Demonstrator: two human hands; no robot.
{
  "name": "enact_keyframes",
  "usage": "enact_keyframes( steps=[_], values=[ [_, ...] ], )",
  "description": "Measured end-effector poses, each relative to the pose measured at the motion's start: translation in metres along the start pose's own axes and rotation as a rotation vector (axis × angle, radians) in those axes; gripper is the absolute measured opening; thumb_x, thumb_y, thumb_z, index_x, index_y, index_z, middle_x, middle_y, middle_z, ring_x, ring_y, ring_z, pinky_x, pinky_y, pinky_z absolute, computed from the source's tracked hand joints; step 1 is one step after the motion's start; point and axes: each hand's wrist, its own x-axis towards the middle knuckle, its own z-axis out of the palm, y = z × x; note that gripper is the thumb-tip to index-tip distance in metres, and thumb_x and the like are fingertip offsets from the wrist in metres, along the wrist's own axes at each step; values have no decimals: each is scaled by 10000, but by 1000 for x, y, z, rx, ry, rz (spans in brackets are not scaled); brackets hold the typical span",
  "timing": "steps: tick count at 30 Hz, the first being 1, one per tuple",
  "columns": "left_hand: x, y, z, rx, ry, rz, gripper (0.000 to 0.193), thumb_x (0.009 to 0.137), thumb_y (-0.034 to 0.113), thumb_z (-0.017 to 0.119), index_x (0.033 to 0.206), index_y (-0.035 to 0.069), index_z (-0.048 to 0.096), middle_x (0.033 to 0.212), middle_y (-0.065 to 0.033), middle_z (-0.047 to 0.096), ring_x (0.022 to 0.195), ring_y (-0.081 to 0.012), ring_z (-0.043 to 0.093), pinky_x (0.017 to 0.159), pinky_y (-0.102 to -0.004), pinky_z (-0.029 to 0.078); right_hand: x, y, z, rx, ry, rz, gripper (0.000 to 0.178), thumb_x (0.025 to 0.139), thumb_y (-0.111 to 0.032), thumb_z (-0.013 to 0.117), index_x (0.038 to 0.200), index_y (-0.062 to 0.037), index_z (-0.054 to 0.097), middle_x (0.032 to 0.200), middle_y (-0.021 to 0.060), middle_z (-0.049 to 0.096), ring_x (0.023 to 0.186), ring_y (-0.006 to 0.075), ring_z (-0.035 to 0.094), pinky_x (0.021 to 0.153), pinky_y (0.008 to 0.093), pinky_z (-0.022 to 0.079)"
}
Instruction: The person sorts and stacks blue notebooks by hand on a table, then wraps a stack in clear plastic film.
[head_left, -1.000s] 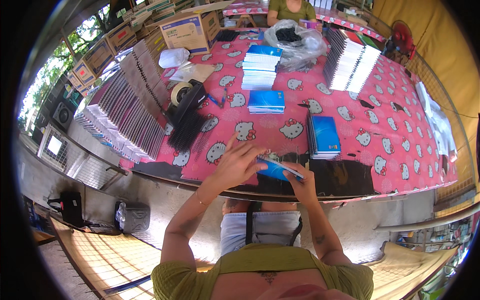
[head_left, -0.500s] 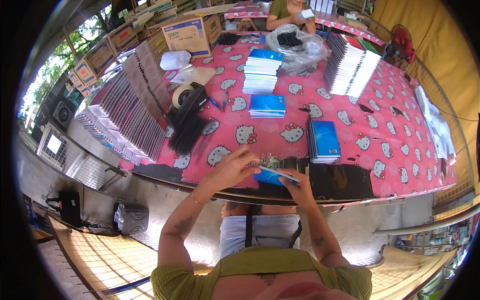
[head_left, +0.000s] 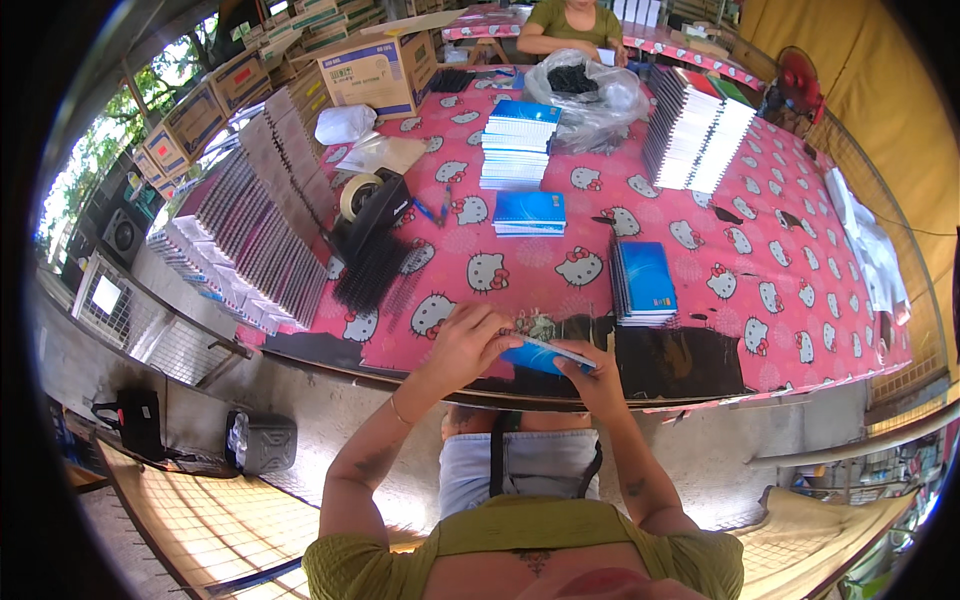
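A small blue notebook [head_left: 533,357] is held tilted above the table's near edge, its bound edge up. My left hand [head_left: 470,345] pinches that edge at the notebook's left end, fingers bent over it. At the other end my right hand [head_left: 592,375] grips the notebook between thumb and fingers. Just beyond my right hand lies a stack of blue notebooks [head_left: 645,280] with dark binding along its left side. A short pile of blue notebooks [head_left: 530,212] and a taller pile [head_left: 520,140] stand farther off. Left of my hands lies a heap of black binding coils [head_left: 372,275].
A black tape dispenser [head_left: 375,215] stands behind the coils, beside tall stacks of spiral notebooks [head_left: 250,240]. White spiral notebooks [head_left: 695,130] stand at the right, near a clear plastic bag [head_left: 585,100]. A cardboard box [head_left: 375,75] and another person [head_left: 570,30] are at the back.
My left hand has shifted slightly down along the notebook's bound edge, its fingers curling lower. The person across the table has lowered a white item from near the chest toward the tabletop.
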Motion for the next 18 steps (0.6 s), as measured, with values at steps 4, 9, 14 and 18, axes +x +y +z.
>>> enact_keyframes(
  steps=[4, 9, 14, 18],
  values=[
    [1, -11, 0, -57, -123, 57, 224, 817, 224, 751, 970, 85, 664, 921, -91, 643, 839, -316, 608, 736, -405, 483, -1, 1, -2, 19, -17, -42, 247, 933, -19, 657, 1179, -9, 678, 1046, 54, 704, 919, 90, 611, 806, 242, 490],
    [2, -2, -1, 90, -145, 71, 428, 840, 328, 722, 1169, 68, 634, 1206, -125, 619, 1105, -358, 571, 948, -503, 416, -5, 11, 3, 93, 39, -73, 239, 935, -29, 661, 1172, -2, 677, 1027, 38, 702, 897, 77, 600, 785, 231, 486],
    [-55, 36, 52, 447, -232, -35, 808, 921, 544, 533, 1481, -9, 351, 1560, -223, 302, 1440, -432, 269, 1087, -711, 141, -2, -1, 10, 165, 212, -18, 243, 933, -80, 684, 1166, -8, 680, 1021, 15, 681, 880, 61, 581, 763, 217, 476],
    [-19, 38, 48, 493, -18, -124, 845, 884, 591, 550, 1498, 38, 373, 1557, -209, 337, 1456, -375, 290, 1096, -696, 174, -2, 16, 14, 138, 192, -51, 257, 933, -103, 690, 1172, -10, 679, 1001, 11, 680, 851, 59, 579, 742, 214, 476]
  ],
)
